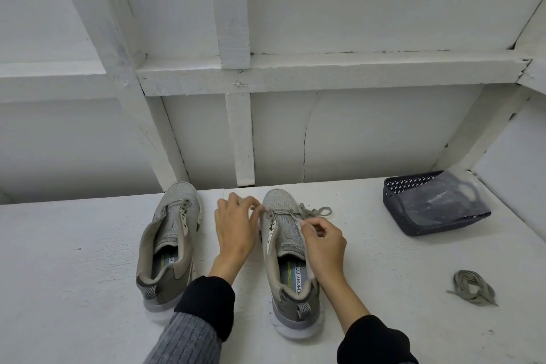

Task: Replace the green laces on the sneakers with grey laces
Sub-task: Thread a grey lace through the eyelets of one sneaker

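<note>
Your left hand (235, 226) sits between the two sneakers, its fingertips pinching one end of the grey lace (307, 211) at the toe-side eyelets of the right sneaker (288, 260). Your right hand (323, 241) rests over that sneaker's right flank, thumb and forefinger pinched on the other stretch of the same lace beside the tongue. The lace crosses only the farthest eyelets, and its loose part curls onto the tabletop (88, 289) just right of the toe. The rest of the eyelets on this sneaker look bare.

The left sneaker (170, 245) stands just left of your left hand, toe pointing away from you, heel near, with no lace in its eyelets as far as you can tell.

Farther out to the right, a second lace (472, 288) lies bundled on the tabletop near you, well apart from both sneakers; it reads as greyish, and its exact colour is hard to judge. At the far right a dark perforated basket (425, 210) lies tipped, with a clear plastic bag (449, 201) in it.
</note>
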A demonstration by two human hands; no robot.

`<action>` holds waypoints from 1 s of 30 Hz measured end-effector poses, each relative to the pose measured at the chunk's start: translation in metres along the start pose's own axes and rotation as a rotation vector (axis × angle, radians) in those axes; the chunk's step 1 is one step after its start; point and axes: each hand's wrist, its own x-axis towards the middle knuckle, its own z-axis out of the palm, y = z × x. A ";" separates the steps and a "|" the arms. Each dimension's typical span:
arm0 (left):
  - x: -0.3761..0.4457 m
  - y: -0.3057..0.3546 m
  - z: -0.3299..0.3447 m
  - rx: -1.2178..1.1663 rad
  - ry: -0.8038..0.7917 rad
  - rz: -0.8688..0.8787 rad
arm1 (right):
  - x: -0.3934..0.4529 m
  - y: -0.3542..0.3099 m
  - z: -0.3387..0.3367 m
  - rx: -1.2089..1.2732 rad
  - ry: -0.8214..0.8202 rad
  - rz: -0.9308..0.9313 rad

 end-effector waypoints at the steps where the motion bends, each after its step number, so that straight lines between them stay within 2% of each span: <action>1: 0.000 -0.001 -0.001 -0.012 0.055 -0.060 | 0.000 0.000 0.000 0.008 0.003 -0.004; 4: 0.000 -0.006 -0.002 -0.090 0.057 -0.160 | 0.001 0.000 0.000 0.021 -0.009 -0.004; 9: 0.003 -0.004 -0.003 -0.207 -0.093 -0.034 | 0.017 0.000 -0.005 0.031 -0.158 0.070; 11: 0.006 0.003 -0.003 -0.247 -0.161 -0.014 | 0.030 0.000 -0.006 0.004 -0.146 0.061; 13: 0.011 0.011 -0.002 -0.246 -0.229 0.012 | 0.045 0.004 -0.005 -0.116 -0.163 -0.020; 15: 0.016 0.017 -0.001 -0.222 -0.283 0.032 | 0.058 0.010 -0.002 -0.271 -0.262 -0.091; 18: 0.023 0.022 0.002 -0.214 -0.339 -0.009 | 0.067 0.022 0.002 -0.475 -0.391 -0.126; 21: 0.026 0.021 0.003 -0.185 -0.372 -0.017 | 0.071 0.027 0.000 -0.620 -0.404 -0.127; 24: 0.026 0.018 0.007 -0.194 -0.389 -0.018 | 0.074 0.022 -0.007 -0.348 -0.371 0.004; 28: 0.021 0.011 0.016 -0.219 -0.375 0.012 | 0.077 0.010 -0.020 0.364 -0.220 0.376; 30: 0.018 0.010 0.016 -0.253 -0.363 0.011 | 0.078 0.007 -0.023 0.609 -0.208 0.484</action>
